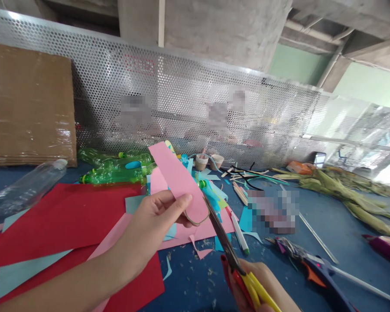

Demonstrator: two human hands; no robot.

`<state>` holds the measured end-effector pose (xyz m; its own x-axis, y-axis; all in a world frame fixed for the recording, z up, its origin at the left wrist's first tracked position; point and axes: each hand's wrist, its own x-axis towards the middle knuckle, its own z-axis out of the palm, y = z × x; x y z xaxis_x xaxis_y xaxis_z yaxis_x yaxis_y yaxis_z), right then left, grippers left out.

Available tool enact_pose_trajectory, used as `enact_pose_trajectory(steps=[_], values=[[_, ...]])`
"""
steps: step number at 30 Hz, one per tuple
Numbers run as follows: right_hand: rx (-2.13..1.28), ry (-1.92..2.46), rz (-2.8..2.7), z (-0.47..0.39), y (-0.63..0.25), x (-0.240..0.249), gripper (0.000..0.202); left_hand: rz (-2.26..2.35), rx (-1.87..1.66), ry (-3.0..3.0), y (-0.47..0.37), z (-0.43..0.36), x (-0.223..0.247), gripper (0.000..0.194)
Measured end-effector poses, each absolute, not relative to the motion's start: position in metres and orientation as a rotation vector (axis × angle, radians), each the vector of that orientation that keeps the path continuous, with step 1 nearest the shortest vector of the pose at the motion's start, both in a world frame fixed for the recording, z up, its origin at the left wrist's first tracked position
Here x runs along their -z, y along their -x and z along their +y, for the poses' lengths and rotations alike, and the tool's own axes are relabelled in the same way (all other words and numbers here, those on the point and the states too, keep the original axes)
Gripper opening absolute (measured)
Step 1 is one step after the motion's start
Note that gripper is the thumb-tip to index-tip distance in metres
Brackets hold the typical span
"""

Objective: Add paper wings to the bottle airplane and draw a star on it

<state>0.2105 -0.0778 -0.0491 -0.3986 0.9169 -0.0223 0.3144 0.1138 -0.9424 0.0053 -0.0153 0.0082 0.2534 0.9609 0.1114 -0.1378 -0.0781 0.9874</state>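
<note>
My left hand (162,212) pinches a long pink paper strip (178,173) between thumb and fingers, at the middle of the view. The strip's lower end is rounded, with a thin darker layer along its edge. My right hand (256,277) is closed round the yellow and red handles of a pair of scissors (225,240) at the lower right. The dark blades point up and left, their tips at the right side of the rounded end. Whether the blades touch the paper is hard to tell.
Red sheets (84,216) lie at the left, green bottles (117,173) behind them. A white pen (238,232) and a glue gun (318,268) lie to the right. Cups (201,162), sticks and dry husks (341,190) stand or lie farther back, before a perforated metal screen (188,95).
</note>
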Motion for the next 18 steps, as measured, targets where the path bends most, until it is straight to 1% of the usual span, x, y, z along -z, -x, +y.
enact_pose_trajectory(steps=[3,9,13,18], values=[[-1.209,1.260,-1.829,-0.077,-0.210,0.055,0.067,0.894,-1.146,-1.372,-0.005,-0.015,-0.008,0.023],[-0.877,1.438,-1.927,-0.075,-0.210,0.070,0.047,0.966,-1.125,-1.577,-0.005,-0.013,-0.009,0.026],[-0.914,1.358,-1.955,-0.074,-0.210,0.074,0.046,0.983,-1.067,-1.593,-0.005,-0.015,-0.010,0.027],[-0.875,1.426,-1.882,-0.074,-0.209,0.078,0.052,0.939,-1.050,-1.535,-0.006,-0.016,-0.009,0.021]])
